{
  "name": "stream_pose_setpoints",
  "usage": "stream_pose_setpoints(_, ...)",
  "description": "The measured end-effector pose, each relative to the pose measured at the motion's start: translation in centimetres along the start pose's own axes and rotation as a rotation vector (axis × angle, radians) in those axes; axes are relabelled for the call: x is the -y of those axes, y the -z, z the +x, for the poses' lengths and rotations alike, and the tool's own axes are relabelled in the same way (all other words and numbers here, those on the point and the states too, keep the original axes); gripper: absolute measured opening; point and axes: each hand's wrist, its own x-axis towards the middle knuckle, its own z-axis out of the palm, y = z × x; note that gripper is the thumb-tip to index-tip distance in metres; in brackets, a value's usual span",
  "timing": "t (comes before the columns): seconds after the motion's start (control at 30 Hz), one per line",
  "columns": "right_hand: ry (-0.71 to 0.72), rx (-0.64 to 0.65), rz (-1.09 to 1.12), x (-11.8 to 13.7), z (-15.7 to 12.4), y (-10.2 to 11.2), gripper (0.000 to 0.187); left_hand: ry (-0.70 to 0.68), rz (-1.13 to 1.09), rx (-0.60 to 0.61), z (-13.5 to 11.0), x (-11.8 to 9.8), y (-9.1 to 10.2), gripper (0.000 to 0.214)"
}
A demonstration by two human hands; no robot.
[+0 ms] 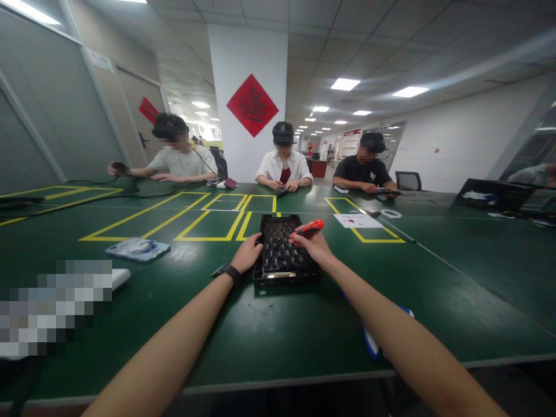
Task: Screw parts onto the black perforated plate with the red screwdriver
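Note:
A black plastic case (pixel 286 275) with a patterned, ridged inside lies on the green table before me. My left hand (pixel 247 253), with a dark band on its wrist, grips the case's left edge; some of its fingers are hidden behind the rim. In my right hand (pixel 313 244) is a screwdriver (pixel 311 228) with a red and black handle. It is tilted, handle up to the right, and its thin shaft points down left over the inside of the case. Whether the tip touches anything is too blurred to tell.
Yellow tape outlines mark the green table (pixel 208 341). A patterned phone (pixel 138 249) lies at left, and a blue-and-white object (pixel 372 341) sits partly under my right forearm. A paper sheet (pixel 358 220) and a white tape roll (pixel 390 214) lie at right. Several people sit across the table.

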Motion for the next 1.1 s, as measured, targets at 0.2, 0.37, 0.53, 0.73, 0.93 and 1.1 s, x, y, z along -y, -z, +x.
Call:
stream_pose_setpoints(0.2,-0.002,-0.147,0.227,0.3,0.2,0.2,0.023,-0.259,0.039,-0.143,-0.6,-1.9,0.8,0.039)
stream_pose_setpoints(0.37,-0.019,-0.158,0.364,0.3,0.0,0.4,0.019,-0.227,0.047,-0.080,-1.1,-3.1,1.1,0.036)
stream_pose_setpoints(0.53,-0.022,-0.141,0.387,0.4,-0.3,0.3,0.020,-0.212,0.144,-0.062,-1.1,-3.3,1.1,0.026)
stream_pose_setpoints(0.73,-0.021,-0.151,0.404,0.5,-0.4,0.2,0.018,-0.212,0.138,-0.047,-1.2,-3.2,1.0,0.027)
stream_pose_setpoints(0.93,-0.023,-0.154,0.432,0.4,-0.3,0.2,0.017,-0.268,0.107,-0.004,-1.2,-3.2,1.2,0.020)
stream_pose_setpoints(1.1,-0.028,-0.152,0.443,0.1,-0.2,0.4,0.015,-0.321,0.201,-0.018,-1.3,-3.5,1.5,0.017)
